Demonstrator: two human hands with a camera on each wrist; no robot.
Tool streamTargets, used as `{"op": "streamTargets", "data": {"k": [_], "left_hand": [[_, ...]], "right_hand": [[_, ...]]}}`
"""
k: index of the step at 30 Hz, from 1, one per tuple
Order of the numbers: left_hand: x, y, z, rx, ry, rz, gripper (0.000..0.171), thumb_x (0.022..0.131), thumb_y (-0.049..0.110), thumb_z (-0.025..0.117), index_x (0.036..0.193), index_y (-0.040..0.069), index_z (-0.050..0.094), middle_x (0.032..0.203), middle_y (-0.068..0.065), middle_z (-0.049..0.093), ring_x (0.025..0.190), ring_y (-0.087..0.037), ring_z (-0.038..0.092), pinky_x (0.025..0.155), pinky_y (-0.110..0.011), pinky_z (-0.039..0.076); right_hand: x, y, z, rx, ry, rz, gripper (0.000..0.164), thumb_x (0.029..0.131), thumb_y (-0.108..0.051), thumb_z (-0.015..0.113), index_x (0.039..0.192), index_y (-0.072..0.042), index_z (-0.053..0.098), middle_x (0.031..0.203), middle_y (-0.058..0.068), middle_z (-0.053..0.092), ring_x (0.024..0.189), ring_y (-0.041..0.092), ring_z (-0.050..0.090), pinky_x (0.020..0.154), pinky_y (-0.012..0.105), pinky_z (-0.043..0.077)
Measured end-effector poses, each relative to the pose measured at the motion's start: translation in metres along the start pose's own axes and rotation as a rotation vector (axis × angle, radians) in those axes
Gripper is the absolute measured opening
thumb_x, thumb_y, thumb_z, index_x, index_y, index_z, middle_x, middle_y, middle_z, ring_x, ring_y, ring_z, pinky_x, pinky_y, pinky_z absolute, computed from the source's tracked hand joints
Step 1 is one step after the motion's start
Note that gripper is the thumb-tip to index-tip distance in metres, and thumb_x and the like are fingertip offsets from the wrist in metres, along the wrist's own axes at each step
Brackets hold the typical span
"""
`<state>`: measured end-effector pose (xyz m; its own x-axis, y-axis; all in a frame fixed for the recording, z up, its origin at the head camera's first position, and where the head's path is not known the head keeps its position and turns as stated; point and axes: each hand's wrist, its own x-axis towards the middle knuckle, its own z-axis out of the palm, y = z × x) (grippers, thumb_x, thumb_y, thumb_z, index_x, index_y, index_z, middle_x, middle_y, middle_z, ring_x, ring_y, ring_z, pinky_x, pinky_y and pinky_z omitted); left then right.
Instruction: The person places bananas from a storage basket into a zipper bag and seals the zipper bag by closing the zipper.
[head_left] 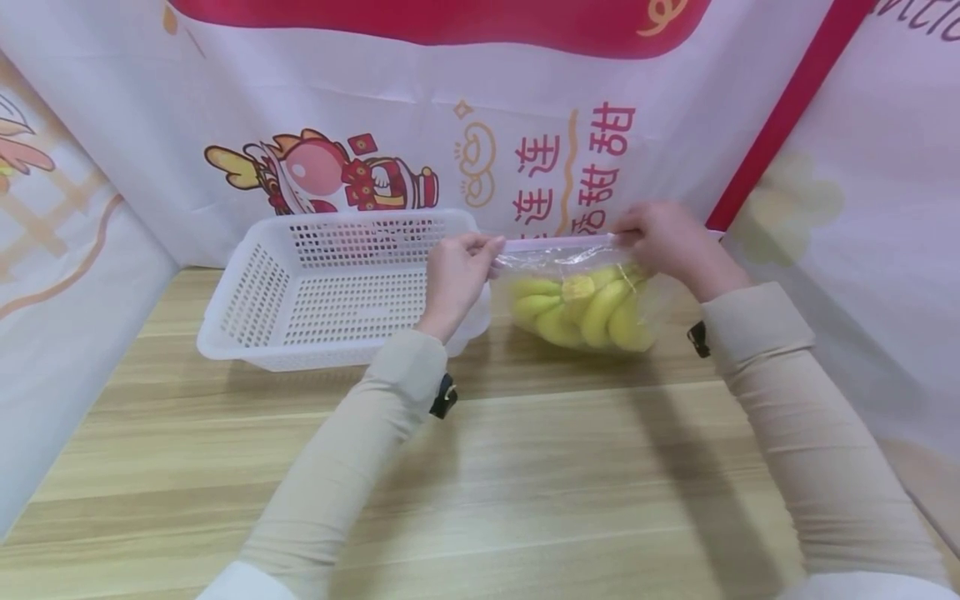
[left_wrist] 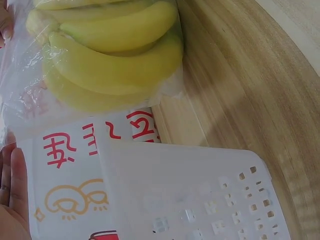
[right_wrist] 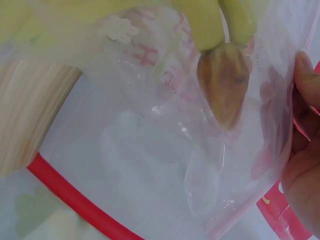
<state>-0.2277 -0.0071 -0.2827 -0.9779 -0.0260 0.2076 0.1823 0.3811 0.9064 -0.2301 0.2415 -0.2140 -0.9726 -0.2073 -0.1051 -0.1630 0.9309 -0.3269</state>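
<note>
A clear zip bag [head_left: 555, 257] with a pink top strip holds a bunch of yellow bananas [head_left: 592, 310]. My left hand [head_left: 459, 271] pinches the left end of the strip, beside the basket's right end. At the other end, my right hand [head_left: 667, 242] grips the strip near the right corner. Stretched between both hands, the bag hangs with the bananas low over the table. In the left wrist view the bananas [left_wrist: 115, 55] show through the plastic. The right wrist view shows the brown stem end [right_wrist: 224, 82] inside the bag, with my thumb on the edge.
A white perforated plastic basket [head_left: 262, 354] stands on the wooden table [head_left: 525, 483], left of the bag. Behind it hangs a white printed cloth [head_left: 420, 100] with red lettering and a cartoon figure. Further cloth walls close the left and right sides.
</note>
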Motion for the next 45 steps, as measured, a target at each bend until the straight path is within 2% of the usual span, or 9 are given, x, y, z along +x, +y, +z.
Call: {"op": "streamTargets", "data": {"k": [10,17,19,25,29,36,45], "left_hand": [[0.002,0.000,0.001,0.016,0.000,0.017,0.028,0.091,0.029,0.063,0.106,0.006,0.071,0.095,-0.010,0.075,0.074,-0.017,0.071,0.066,-0.022,0.058],[0.002,0.000,0.000,0.007,-0.008,0.014,0.028,0.092,0.029,0.063,0.105,0.006,0.070,0.093,-0.010,0.074,0.075,-0.017,0.071,0.069,-0.023,0.058],[0.002,0.000,0.000,0.007,-0.008,0.011,0.027,0.092,0.029,0.063,0.105,0.007,0.070,0.092,-0.010,0.074,0.075,-0.017,0.070,0.069,-0.023,0.058],[0.003,0.000,-0.001,0.009,-0.014,0.007,0.028,0.092,0.030,0.063,0.105,0.007,0.070,0.094,-0.010,0.074,0.076,-0.017,0.070,0.069,-0.023,0.058],[0.003,-0.001,-0.003,0.012,-0.014,0.002,0.027,0.092,0.029,0.063,0.105,0.007,0.070,0.095,-0.010,0.074,0.078,-0.018,0.070,0.071,-0.023,0.058],[0.004,-0.001,-0.005,0.011,-0.001,0.014,0.026,0.091,0.028,0.064,0.103,0.006,0.071,0.093,-0.011,0.074,0.077,-0.019,0.071,0.070,-0.023,0.058],[0.004,-0.003,-0.005,0.010,-0.001,0.022,0.026,0.091,0.027,0.063,0.102,0.005,0.071,0.091,-0.012,0.074,0.077,-0.019,0.071,0.069,-0.023,0.058]], "right_hand": [[-0.002,0.003,-0.002,-0.024,0.014,-0.001,0.038,0.090,-0.001,0.054,0.128,-0.001,0.058,0.124,0.023,0.059,0.111,0.040,0.054,0.082,0.048,0.055],[-0.003,0.008,-0.003,-0.115,0.103,-0.072,0.036,0.085,0.001,0.054,0.119,0.004,0.063,0.112,0.024,0.063,0.103,0.040,0.057,0.092,0.053,0.047],[-0.004,0.011,-0.004,-0.135,0.128,-0.094,0.035,0.083,0.002,0.055,0.117,0.005,0.064,0.108,0.025,0.064,0.099,0.039,0.058,0.091,0.053,0.047],[-0.005,0.017,-0.007,-0.148,0.138,-0.081,0.033,0.086,-0.005,0.061,0.118,0.004,0.064,0.110,0.025,0.064,0.100,0.040,0.057,0.092,0.054,0.046],[-0.007,0.027,-0.010,-0.183,0.176,-0.078,0.032,0.089,-0.010,0.061,0.117,0.004,0.064,0.109,0.026,0.064,0.098,0.042,0.057,0.090,0.056,0.045],[-0.011,0.043,-0.014,-0.209,0.243,-0.093,0.030,0.089,-0.002,0.052,0.115,0.006,0.065,0.109,0.029,0.064,0.096,0.045,0.056,0.087,0.057,0.045],[-0.013,0.062,-0.016,-0.178,0.298,-0.085,0.028,0.088,0.000,0.052,0.110,0.009,0.066,0.104,0.031,0.064,0.093,0.045,0.055,0.088,0.057,0.044]]}}
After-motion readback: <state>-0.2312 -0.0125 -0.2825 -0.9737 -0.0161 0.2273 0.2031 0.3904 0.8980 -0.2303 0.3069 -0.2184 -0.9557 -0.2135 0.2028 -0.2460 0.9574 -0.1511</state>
